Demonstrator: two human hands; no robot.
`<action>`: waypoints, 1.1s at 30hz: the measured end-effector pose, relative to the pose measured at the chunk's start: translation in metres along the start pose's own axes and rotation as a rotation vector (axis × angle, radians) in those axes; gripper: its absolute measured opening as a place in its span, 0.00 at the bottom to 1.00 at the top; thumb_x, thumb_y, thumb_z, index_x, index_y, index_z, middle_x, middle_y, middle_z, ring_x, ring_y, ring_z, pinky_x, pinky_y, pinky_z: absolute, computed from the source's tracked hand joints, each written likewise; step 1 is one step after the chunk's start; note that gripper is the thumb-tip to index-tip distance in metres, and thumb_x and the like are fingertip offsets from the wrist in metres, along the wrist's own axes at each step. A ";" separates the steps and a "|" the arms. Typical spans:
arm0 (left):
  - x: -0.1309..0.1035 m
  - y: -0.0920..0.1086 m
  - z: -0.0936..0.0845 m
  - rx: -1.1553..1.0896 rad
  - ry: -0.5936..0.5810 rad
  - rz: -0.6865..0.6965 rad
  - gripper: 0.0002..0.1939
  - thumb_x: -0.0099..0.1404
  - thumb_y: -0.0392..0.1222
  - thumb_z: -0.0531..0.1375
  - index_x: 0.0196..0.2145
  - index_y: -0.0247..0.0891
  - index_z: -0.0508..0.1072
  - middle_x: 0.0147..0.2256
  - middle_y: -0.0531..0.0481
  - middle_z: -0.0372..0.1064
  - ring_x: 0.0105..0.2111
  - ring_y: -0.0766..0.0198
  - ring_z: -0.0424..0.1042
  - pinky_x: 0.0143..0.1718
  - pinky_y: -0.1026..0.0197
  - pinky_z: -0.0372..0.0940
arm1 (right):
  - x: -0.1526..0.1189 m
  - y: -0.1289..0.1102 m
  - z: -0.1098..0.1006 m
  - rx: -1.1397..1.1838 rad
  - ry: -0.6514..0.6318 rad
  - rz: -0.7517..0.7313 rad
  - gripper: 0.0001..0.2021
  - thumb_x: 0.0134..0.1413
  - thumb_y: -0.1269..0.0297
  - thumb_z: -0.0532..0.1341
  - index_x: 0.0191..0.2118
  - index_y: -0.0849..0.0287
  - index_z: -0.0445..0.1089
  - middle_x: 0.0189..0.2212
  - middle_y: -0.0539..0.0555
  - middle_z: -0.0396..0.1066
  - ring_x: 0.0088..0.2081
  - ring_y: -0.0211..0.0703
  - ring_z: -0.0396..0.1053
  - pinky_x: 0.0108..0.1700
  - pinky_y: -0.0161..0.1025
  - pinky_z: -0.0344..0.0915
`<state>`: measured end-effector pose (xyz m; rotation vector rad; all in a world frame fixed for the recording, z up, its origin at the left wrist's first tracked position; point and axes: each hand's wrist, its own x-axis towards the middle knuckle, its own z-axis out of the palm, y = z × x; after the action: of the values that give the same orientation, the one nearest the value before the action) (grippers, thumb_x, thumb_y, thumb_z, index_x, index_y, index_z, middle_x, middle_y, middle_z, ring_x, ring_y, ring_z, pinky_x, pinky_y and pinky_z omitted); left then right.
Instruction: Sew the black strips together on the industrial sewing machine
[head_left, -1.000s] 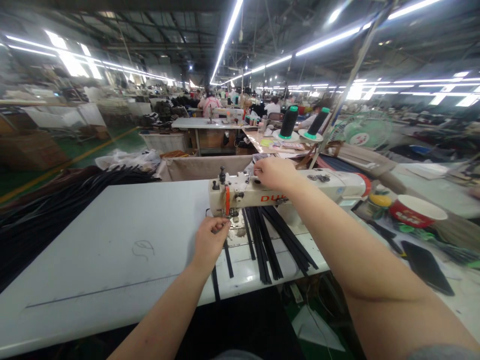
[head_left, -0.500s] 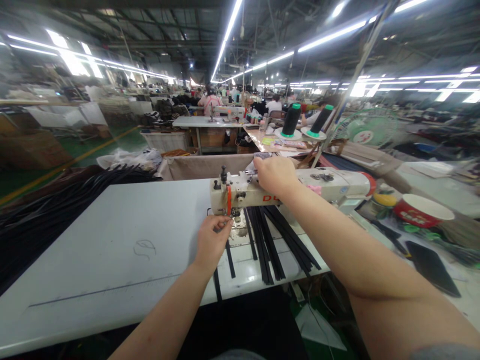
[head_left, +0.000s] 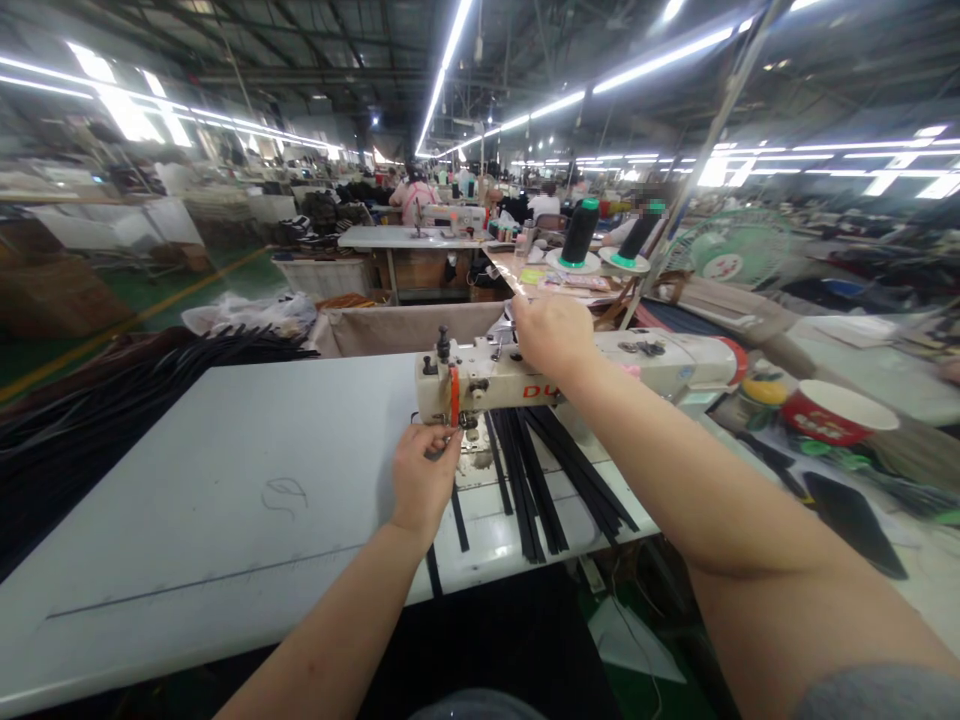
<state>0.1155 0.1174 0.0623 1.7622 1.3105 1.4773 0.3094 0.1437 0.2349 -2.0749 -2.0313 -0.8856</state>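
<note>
A white sewing machine [head_left: 480,372] with an orange lever stands on the white table [head_left: 225,450]. At its needle end, the thumb and fingers of my left hand [head_left: 421,480] are pinched together; anything between them is too small to make out. My right hand [head_left: 555,338] reaches over the top of the machine arm, its fingers curled at the back edge. What those fingers grip is hidden from me. Several narrow black strips [head_left: 536,490] lie fanned under the machine arm. Another black strip [head_left: 459,520] lies below my left hand.
A large pile of black strips [head_left: 135,400] lies at the left. Two black thread cones [head_left: 580,236] stand behind the machine. To the right are a red and white bowl [head_left: 836,418], a dark phone-like slab [head_left: 855,525] and a green fan [head_left: 724,255]. Co-workers sit farther back.
The view has shifted slightly. My left hand keeps its pinch by the needle. My right hand stays at the top of the machine, and the greyish piece by its fingers shows less now.
</note>
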 end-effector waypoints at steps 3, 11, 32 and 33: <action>0.000 0.001 0.002 0.024 0.027 0.053 0.06 0.62 0.44 0.65 0.32 0.39 0.79 0.29 0.52 0.67 0.30 0.65 0.68 0.37 0.62 0.67 | 0.003 0.001 0.001 0.009 0.012 0.019 0.15 0.65 0.75 0.49 0.46 0.67 0.72 0.39 0.72 0.79 0.42 0.63 0.77 0.38 0.45 0.63; -0.001 -0.003 0.002 0.046 0.062 0.143 0.04 0.64 0.41 0.66 0.34 0.38 0.79 0.30 0.52 0.67 0.31 0.65 0.67 0.38 0.62 0.66 | 0.007 0.004 0.001 -0.013 0.027 0.043 0.15 0.64 0.75 0.50 0.47 0.69 0.72 0.37 0.72 0.79 0.41 0.62 0.77 0.38 0.45 0.62; -0.020 -0.025 -0.031 0.118 0.009 0.083 0.05 0.62 0.38 0.62 0.36 0.38 0.77 0.33 0.50 0.67 0.33 0.62 0.67 0.40 0.58 0.67 | 0.005 0.030 -0.009 0.093 0.027 0.110 0.16 0.65 0.67 0.54 0.49 0.67 0.76 0.47 0.69 0.77 0.46 0.56 0.74 0.44 0.45 0.62; -0.021 -0.028 -0.033 0.125 0.002 0.088 0.06 0.62 0.39 0.61 0.36 0.38 0.77 0.34 0.50 0.67 0.33 0.62 0.67 0.41 0.58 0.67 | 0.003 0.032 -0.012 0.096 0.039 0.131 0.16 0.65 0.64 0.55 0.50 0.64 0.76 0.48 0.67 0.76 0.45 0.56 0.74 0.43 0.46 0.63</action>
<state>0.0763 0.1039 0.0392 1.9208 1.3689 1.4720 0.3357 0.1370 0.2565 -2.0948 -1.8553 -0.7841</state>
